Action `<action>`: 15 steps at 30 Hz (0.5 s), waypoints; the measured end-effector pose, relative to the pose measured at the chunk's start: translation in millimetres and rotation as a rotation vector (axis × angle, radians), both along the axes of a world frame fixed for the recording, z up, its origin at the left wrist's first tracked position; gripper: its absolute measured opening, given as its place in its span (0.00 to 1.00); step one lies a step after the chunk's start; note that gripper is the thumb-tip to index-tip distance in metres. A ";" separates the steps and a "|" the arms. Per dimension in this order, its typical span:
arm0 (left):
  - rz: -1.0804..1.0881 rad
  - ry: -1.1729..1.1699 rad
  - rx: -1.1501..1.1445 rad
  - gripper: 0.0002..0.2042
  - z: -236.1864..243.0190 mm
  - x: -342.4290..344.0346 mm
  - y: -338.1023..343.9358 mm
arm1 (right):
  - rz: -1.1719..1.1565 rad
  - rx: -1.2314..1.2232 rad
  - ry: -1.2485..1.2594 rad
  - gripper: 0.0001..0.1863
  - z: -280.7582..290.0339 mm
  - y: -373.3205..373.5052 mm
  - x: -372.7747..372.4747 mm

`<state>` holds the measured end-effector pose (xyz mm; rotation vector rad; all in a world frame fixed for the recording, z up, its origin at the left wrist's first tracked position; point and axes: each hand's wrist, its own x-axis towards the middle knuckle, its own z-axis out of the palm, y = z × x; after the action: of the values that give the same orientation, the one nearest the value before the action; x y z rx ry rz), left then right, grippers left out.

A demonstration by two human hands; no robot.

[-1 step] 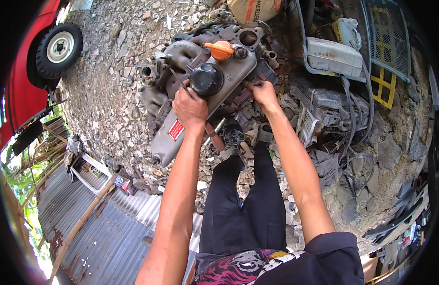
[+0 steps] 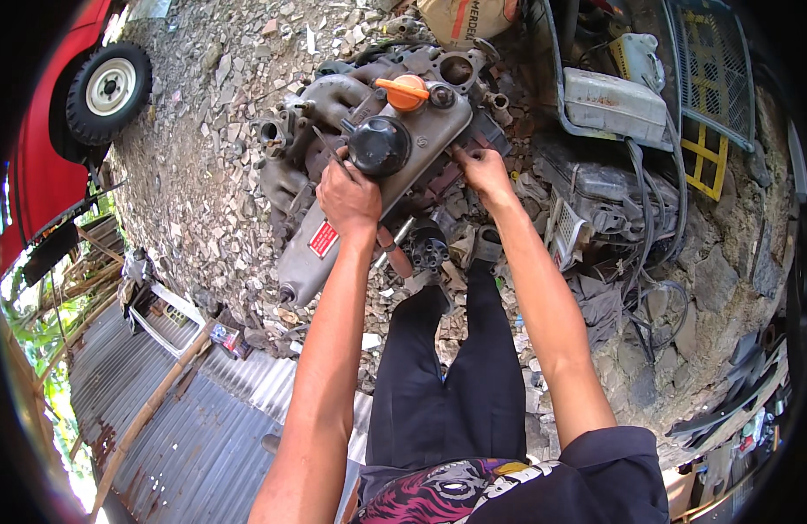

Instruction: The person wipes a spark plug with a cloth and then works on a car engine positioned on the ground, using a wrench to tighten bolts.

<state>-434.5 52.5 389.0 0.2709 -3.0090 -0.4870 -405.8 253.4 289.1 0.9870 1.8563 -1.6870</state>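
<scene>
An engine with a grey metal valve cover (image 2: 425, 166) lies on the stony ground in front of me. On the cover are an orange oil filler cap (image 2: 407, 93), a round black canister (image 2: 379, 146) and a red label (image 2: 323, 238). My left hand (image 2: 349, 199) is closed around a screwdriver (image 2: 393, 250); its thin metal end points up past the canister, and a reddish-brown handle shows below the wrist. At the cover's right edge, my right hand (image 2: 484, 172) has its fingers curled and pressed together. Whatever those fingertips grip is hidden.
A black distributor cap (image 2: 429, 249) lies between the engine and my feet. Rusty cast manifold pipes (image 2: 329, 96) stick out on the engine's far left. To the right are a dirty metal part (image 2: 595, 188) with cables and a whitish box (image 2: 615, 105). Corrugated sheets (image 2: 176, 419) lie at lower left.
</scene>
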 end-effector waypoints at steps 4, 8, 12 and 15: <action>-0.003 -0.003 -0.019 0.13 -0.7 -1.2 1.3 | -0.022 -0.071 -0.030 0.23 -11.9 5.2 1.5; -0.011 0.003 -0.013 0.13 -1.8 -0.8 1.3 | -0.009 -0.029 0.054 0.23 -12.6 3.0 3.8; 0.001 -0.011 -0.018 0.14 -0.4 0.1 1.9 | -0.011 -0.004 0.041 0.23 -5.6 0.6 1.3; 0.019 -0.014 -0.030 0.14 -1.7 1.1 -0.1 | 0.049 -0.059 -0.034 0.23 8.9 2.8 -3.5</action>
<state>-433.5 52.3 387.2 0.3009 -3.0213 -0.4403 -409.3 256.2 298.0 0.9330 1.7842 -1.6755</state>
